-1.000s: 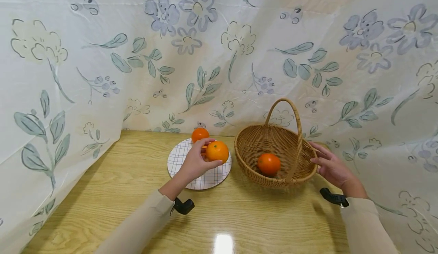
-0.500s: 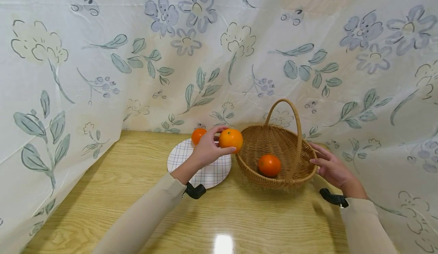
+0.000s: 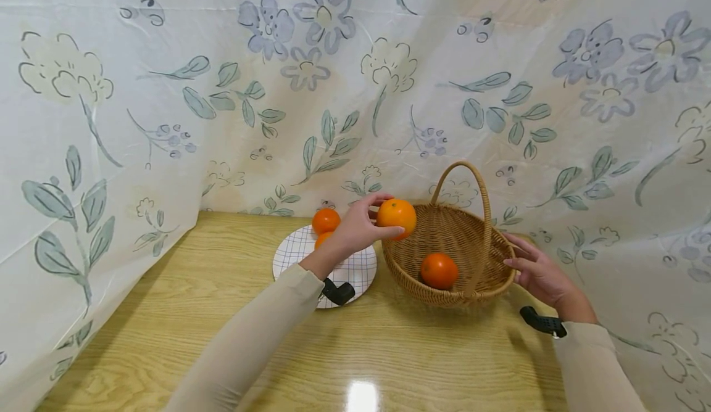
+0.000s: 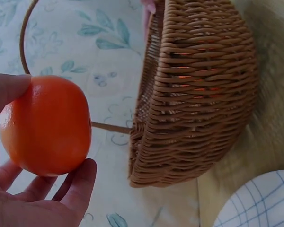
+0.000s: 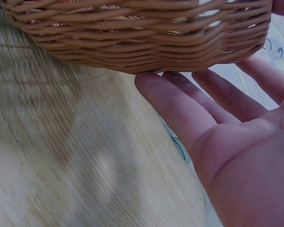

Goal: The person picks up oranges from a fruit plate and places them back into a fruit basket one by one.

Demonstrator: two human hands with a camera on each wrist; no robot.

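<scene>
My left hand (image 3: 361, 224) holds an orange (image 3: 397, 218) between thumb and fingers, above the left rim of a wicker basket (image 3: 400, 270). In the left wrist view the held orange (image 4: 49, 125) looks smooth and round, beside the tilted-looking basket (image 4: 199, 94). A redder orange fruit (image 3: 439, 271) lies inside the basket. My right hand (image 3: 541, 273) grips the basket's right rim, thumb over the edge. Seen from the right wrist, the fingers of my right hand (image 5: 232, 123) touch the basket's outer wall (image 5: 146, 42) from below.
A white plate with a blue grid (image 3: 289, 258) stands left of the basket. On it sit one orange fruit (image 3: 325, 221) and another (image 3: 322, 239), partly hidden by my left hand. The basket's arched handle (image 3: 485, 214) rises high. A floral cloth (image 3: 333, 122) hangs behind the wooden table (image 3: 222, 276).
My left hand has carried the orange up and right, from over the plate to the basket's left rim. A fruit on the plate has come into view. The right hand has stayed put.
</scene>
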